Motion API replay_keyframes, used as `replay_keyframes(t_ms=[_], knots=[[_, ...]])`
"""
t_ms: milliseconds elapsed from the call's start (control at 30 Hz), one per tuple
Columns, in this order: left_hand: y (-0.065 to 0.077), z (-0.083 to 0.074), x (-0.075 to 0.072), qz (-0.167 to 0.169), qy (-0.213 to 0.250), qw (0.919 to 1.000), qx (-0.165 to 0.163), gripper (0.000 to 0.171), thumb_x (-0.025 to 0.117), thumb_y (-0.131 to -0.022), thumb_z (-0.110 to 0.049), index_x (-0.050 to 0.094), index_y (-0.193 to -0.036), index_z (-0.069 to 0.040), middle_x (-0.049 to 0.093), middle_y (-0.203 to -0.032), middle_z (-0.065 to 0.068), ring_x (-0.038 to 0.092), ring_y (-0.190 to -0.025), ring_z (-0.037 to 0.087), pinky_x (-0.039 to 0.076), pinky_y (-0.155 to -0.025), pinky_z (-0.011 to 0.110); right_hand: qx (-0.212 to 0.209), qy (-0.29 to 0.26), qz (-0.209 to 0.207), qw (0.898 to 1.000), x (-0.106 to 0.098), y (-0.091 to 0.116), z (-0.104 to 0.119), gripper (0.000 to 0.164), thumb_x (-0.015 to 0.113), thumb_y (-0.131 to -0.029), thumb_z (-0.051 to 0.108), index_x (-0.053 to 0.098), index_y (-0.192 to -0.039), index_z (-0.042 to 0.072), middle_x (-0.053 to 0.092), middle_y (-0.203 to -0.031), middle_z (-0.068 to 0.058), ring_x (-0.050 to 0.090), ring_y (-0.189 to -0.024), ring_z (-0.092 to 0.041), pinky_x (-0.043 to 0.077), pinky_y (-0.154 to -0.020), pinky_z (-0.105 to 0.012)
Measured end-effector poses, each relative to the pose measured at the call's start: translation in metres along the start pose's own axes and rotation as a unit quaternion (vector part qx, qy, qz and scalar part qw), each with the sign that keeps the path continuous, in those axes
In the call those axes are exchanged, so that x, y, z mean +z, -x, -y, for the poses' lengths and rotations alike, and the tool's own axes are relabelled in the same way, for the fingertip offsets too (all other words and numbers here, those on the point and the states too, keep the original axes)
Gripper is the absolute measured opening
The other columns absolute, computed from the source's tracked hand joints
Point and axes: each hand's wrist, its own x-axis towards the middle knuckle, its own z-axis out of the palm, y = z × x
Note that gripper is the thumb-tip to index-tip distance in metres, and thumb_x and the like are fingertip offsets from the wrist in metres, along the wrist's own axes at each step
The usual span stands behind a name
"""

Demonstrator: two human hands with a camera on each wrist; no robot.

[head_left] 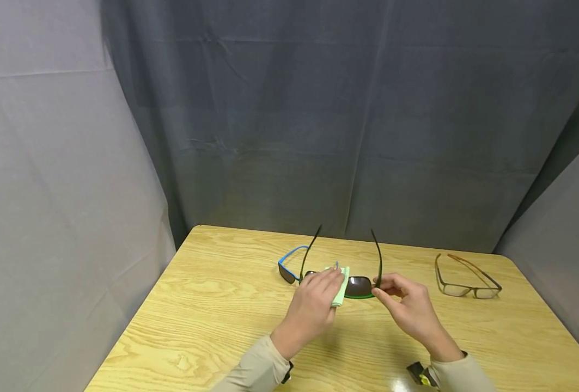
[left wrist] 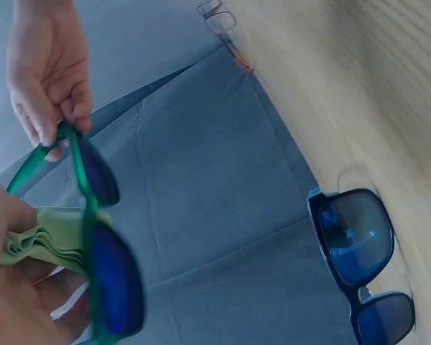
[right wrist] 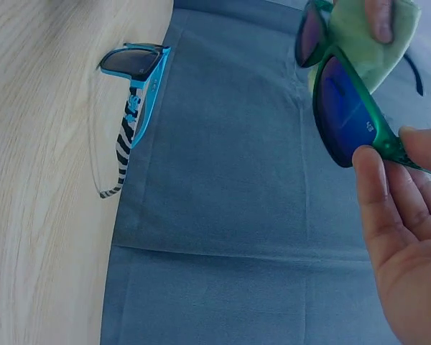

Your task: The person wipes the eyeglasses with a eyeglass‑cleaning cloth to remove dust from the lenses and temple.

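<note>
Green-framed sunglasses (head_left: 359, 287), dark-lensed, temples unfolded, are held above the desk (head_left: 181, 316). The right hand (head_left: 409, 305) has its grip pinched on one hinge corner; the left hand's (head_left: 311, 299) grip clasps a pale green cloth (head_left: 340, 294) at the other lens (mostly hidden from the head view).

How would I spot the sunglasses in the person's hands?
Find the wood-grain table, then look between the left hand and the right hand above it. The sunglasses there have a pale green cloth against them. Their green frame sets them apart from the blue-framed pair nearby and the clear-lensed glasses at the right.
</note>
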Motion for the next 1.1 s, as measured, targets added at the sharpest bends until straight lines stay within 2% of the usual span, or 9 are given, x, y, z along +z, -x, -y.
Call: replay_keyframes(t_ms=[133, 267, 400, 567, 767, 1100], knots=[[0.001, -0.002, 0.003, 0.017, -0.059, 0.9976, 0.033, 0.047, 0.062, -0.071, -0.008, 0.064, -0.117, -0.008, 0.062, -0.122, 0.004, 0.056, -0.115, 0.019, 0.044, -0.094, 0.033, 0.015, -0.001, 0.006, 1.000, -0.001, -0.001, 0.005, 0.020, 0.074, -0.075, -0.008, 0.067, -0.091, 0.001, 0.066, -0.077, 0.003, 0.064, -0.068, -0.008, 0.051, -0.066, -0.015], [0.002, -0.004, 0.002, 0.038, -0.080, 0.9951, 0.044, 0.048, 0.067, -0.069, -0.012, 0.065, -0.117, -0.011, 0.062, -0.122, 0.002, 0.055, -0.115, 0.019, 0.043, -0.095, 0.034, 0.030, -0.004, 0.007, 1.000, -0.003, -0.003, 0.020, 0.018, 0.072, -0.075, -0.011, 0.066, -0.089, -0.002, 0.066, -0.075, -0.001, 0.064, -0.066, -0.011, 0.052, -0.065, -0.016], [0.001, -0.004, 0.002, 0.046, -0.100, 0.9923, 0.055, 0.046, 0.071, -0.069, -0.016, 0.067, -0.115, -0.013, 0.062, -0.121, 0.001, 0.056, -0.113, 0.018, 0.043, -0.094, 0.034, 0.041, -0.010, 0.009, 0.999, -0.007, -0.006, 0.037, 0.016, 0.071, -0.075, -0.013, 0.065, -0.087, -0.004, 0.065, -0.073, -0.005, 0.064, -0.065, -0.013, 0.052, -0.064, -0.018], [0.000, -0.004, 0.000, 0.063, -0.123, 0.9874, 0.077, 0.040, 0.070, -0.071, -0.019, 0.069, -0.111, -0.015, 0.062, -0.121, -0.001, 0.055, -0.113, 0.017, 0.042, -0.096, 0.035, 0.033, -0.010, 0.012, 0.999, -0.007, -0.007, 0.043, 0.016, 0.071, -0.075, -0.013, 0.065, -0.086, -0.003, 0.065, -0.073, -0.005, 0.064, -0.065, -0.013, 0.052, -0.065, -0.019], [-0.002, -0.007, -0.003, 0.091, -0.114, 0.9863, 0.078, 0.037, 0.065, -0.074, -0.014, 0.069, -0.111, -0.014, 0.062, -0.122, 0.000, 0.053, -0.117, 0.018, 0.040, -0.101, 0.037, 0.003, -0.018, 0.013, 1.000, -0.006, -0.006, 0.040, 0.020, 0.072, -0.072, -0.016, 0.065, -0.086, -0.003, 0.065, -0.074, -0.004, 0.065, -0.065, -0.014, 0.052, -0.064, -0.019], [-0.003, -0.012, -0.004, 0.098, -0.095, 0.9884, 0.066, 0.038, 0.069, -0.075, -0.014, 0.068, -0.112, -0.012, 0.061, -0.123, 0.000, 0.052, -0.118, 0.018, 0.040, -0.101, 0.037, -0.009, -0.034, 0.013, 0.999, -0.006, -0.004, 0.038, 0.020, 0.071, -0.072, -0.017, 0.065, -0.086, -0.005, 0.065, -0.074, -0.005, 0.065, -0.065, -0.015, 0.051, -0.066, -0.016]])
